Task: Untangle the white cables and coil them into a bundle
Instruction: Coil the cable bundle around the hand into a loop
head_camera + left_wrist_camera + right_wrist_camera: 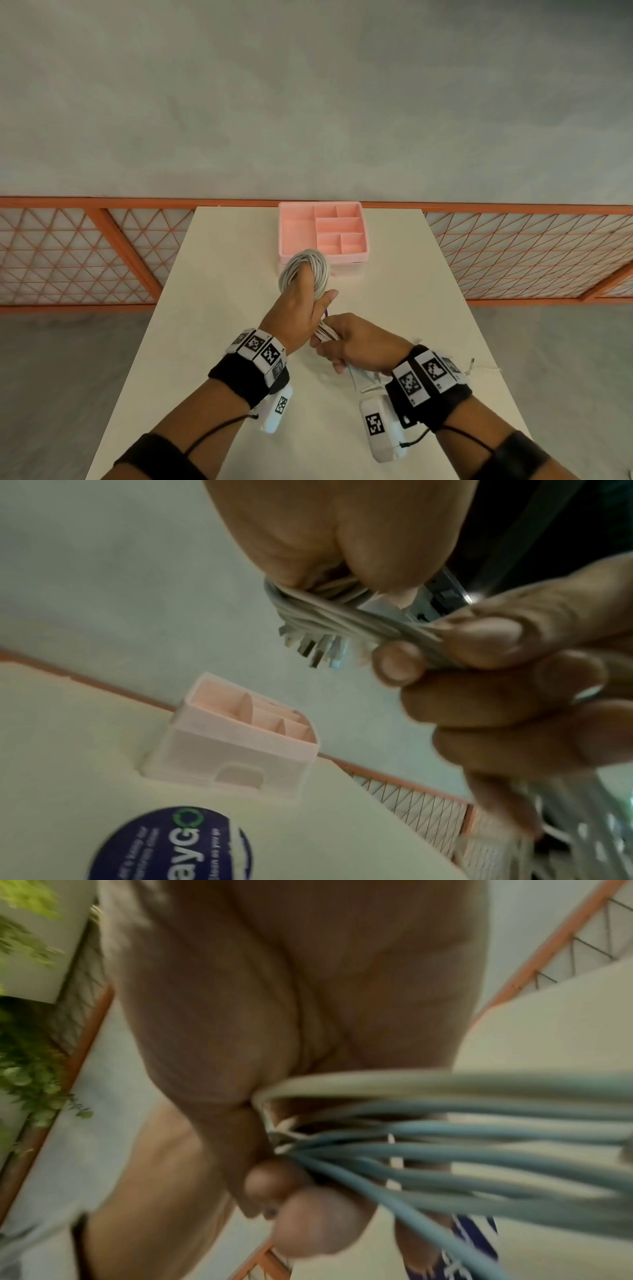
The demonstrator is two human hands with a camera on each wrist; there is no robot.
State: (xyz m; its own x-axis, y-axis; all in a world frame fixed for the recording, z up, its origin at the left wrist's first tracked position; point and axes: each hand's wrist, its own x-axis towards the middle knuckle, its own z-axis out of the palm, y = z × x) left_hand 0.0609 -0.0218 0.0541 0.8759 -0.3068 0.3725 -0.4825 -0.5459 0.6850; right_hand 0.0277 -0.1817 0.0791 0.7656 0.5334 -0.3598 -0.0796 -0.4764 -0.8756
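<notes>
A coil of white cables (305, 270) is looped round the fingers of my left hand (298, 308), which grips it above the middle of the white table (212, 308). Just behind it my right hand (346, 342) holds a bunch of strands (327, 334) running from the coil. In the left wrist view the right hand's fingers (479, 647) pinch the strands (342, 618), and metal USB plugs (315, 650) stick out of the bundle below the left hand (342, 547). In the blurred right wrist view, several cables (479, 1150) fan out from the right hand (274, 1015).
A pink compartment organiser (322, 229) stands at the table's far edge, just beyond the coil. A thin loose wire end (471, 368) lies near the right edge. A round blue sticker (171, 845) is on the tabletop. An orange mesh fence (513, 253) runs behind the table.
</notes>
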